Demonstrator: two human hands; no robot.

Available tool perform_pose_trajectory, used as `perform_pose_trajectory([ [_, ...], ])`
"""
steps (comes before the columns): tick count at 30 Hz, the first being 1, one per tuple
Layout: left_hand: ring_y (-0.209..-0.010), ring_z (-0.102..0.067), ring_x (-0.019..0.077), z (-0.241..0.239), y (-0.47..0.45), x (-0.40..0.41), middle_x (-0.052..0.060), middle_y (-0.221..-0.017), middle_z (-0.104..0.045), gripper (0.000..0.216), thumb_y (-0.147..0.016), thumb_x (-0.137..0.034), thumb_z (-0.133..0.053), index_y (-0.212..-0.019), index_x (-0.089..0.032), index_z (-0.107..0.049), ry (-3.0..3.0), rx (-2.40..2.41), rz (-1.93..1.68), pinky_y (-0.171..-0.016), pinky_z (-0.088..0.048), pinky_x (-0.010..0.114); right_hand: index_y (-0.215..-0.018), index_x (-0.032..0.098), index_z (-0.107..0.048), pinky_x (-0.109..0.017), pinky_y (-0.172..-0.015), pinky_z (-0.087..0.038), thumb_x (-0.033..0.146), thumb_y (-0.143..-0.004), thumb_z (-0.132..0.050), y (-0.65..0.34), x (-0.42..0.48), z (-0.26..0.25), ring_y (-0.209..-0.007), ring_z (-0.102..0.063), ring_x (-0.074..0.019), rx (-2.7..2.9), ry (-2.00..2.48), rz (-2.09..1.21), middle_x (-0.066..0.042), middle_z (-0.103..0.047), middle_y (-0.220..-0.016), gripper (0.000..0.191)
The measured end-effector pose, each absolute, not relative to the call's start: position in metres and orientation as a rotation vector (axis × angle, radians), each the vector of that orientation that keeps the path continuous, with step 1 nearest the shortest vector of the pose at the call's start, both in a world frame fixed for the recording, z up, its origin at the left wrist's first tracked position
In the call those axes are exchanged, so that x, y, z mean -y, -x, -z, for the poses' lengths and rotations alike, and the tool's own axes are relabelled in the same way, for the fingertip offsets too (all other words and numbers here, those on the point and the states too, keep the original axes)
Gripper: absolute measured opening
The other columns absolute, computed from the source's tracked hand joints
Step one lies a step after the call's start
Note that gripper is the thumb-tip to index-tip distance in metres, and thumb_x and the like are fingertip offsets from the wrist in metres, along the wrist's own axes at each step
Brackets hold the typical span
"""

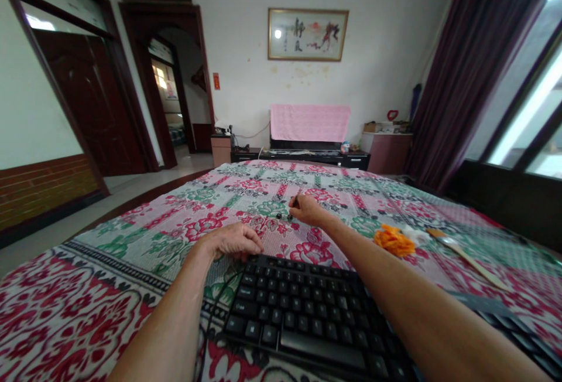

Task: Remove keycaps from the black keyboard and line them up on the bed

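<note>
A black keyboard point(307, 311) lies on the flowered cloth close in front of me. My left hand point(235, 240) rests curled over the keyboard's far left corner, fingers bent down onto its edge. My right hand point(307, 209) reaches farther out over the cloth, fingers pinched on a small dark thing, too small to name. A few small dark pieces point(283, 216) lie on the cloth just left of that hand.
An orange cloth point(394, 239) and a flat wooden-handled tool point(465, 256) lie to the right. A second dark keyboard edge point(522, 338) shows at lower right. The floral-covered table point(132, 235) drops to the floor at left. A TV under a pink cover point(309, 123) stands by the far wall.
</note>
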State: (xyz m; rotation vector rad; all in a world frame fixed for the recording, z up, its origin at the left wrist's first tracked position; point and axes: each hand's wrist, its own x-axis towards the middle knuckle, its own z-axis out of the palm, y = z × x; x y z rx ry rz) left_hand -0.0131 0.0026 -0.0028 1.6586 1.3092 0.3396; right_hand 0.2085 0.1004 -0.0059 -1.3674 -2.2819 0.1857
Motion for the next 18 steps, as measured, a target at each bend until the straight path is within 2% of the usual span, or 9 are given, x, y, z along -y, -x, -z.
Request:
perform_pose_trajectory([
  [10, -0.048, -0.048, 0.0084, 0.005, 0.015, -0.004, -0.003, -0.055, -0.056, 0.024, -0.059, -0.032, -0.061, -0.078, -0.018, -0.067, -1.678, -1.295, -0.349, -0.045, -0.034, 0.018, -0.084, 0.012, -0.061, -0.018, -0.057, -0.037, 0.014, -0.067, -0.052, -0.210, -0.097, -0.001, -0.060, -0.054, -0.0109, 2.253, 1.375, -0.201, -0.003, -0.062, -0.068, 0.020],
  [18, -0.049, -0.048, 0.0080, 0.004, 0.014, -0.003, -0.003, -0.057, -0.057, 0.023, -0.058, -0.030, -0.062, -0.076, -0.017, -0.067, -1.642, -1.278, -0.372, -0.046, -0.035, 0.018, -0.080, 0.012, -0.061, -0.020, -0.053, -0.036, 0.013, -0.066, -0.051, -0.213, -0.093, -0.007, -0.055, -0.051, -0.0107, 2.190, 1.343, -0.242, -0.002, -0.061, -0.063, 0.017],
])
